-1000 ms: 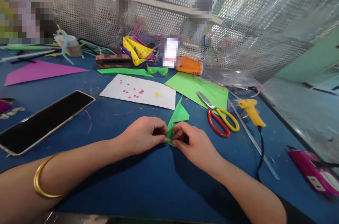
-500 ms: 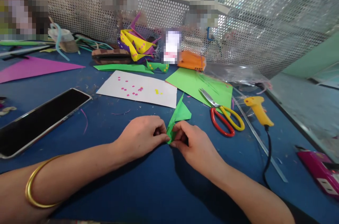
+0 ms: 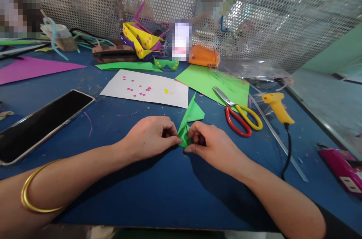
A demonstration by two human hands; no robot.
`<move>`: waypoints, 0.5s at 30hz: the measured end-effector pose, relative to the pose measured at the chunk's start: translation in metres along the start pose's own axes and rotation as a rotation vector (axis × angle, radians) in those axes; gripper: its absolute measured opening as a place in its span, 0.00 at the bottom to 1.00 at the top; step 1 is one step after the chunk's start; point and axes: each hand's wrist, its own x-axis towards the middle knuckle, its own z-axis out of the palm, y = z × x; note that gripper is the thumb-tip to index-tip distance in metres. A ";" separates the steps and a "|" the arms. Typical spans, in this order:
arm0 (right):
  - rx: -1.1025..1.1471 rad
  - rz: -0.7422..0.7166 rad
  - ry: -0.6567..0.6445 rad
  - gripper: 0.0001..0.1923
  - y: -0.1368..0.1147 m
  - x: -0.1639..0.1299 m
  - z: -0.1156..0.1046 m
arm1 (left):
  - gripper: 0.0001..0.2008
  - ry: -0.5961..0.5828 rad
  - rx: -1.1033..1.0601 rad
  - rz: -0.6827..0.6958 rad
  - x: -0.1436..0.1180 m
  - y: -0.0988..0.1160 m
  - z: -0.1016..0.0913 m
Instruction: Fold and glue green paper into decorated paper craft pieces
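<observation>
A piece of folded green paper stands at the near middle of the table, its tip pointing away from me. My left hand pinches its lower left corner between thumb and forefinger. On the other side, my right hand has its curled fingers at the paper's lower right part, the thumb low by its near edge. Between the two hands the lower folds show partly spread; the fingers hide some of them. Just beyond the paper lies a white sheet with small pink and yellow paper bits.
Red-and-yellow-handled scissors lie on light green paper, right of my hands. Farther right are a yellow glue gun and clear strip. A phone lies left. Yellow paper shapes and an orange pouch stand behind.
My right fingers have shifted a little right, and the lower folds of the green paper look wider apart. My left hand keeps its pinch. The whole view has tilted slightly downward.
</observation>
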 end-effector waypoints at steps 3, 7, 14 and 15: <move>0.032 0.029 -0.015 0.13 0.000 0.001 -0.001 | 0.09 0.017 0.029 0.002 0.000 0.000 0.000; 0.035 0.045 -0.007 0.14 -0.001 0.002 0.001 | 0.08 0.018 0.050 -0.030 0.001 0.000 0.002; -0.030 -0.023 0.024 0.13 0.001 0.001 0.003 | 0.07 0.032 0.066 -0.029 0.001 0.000 0.005; -0.026 -0.027 0.020 0.12 0.001 0.001 0.002 | 0.07 0.032 0.064 -0.029 0.001 0.000 0.005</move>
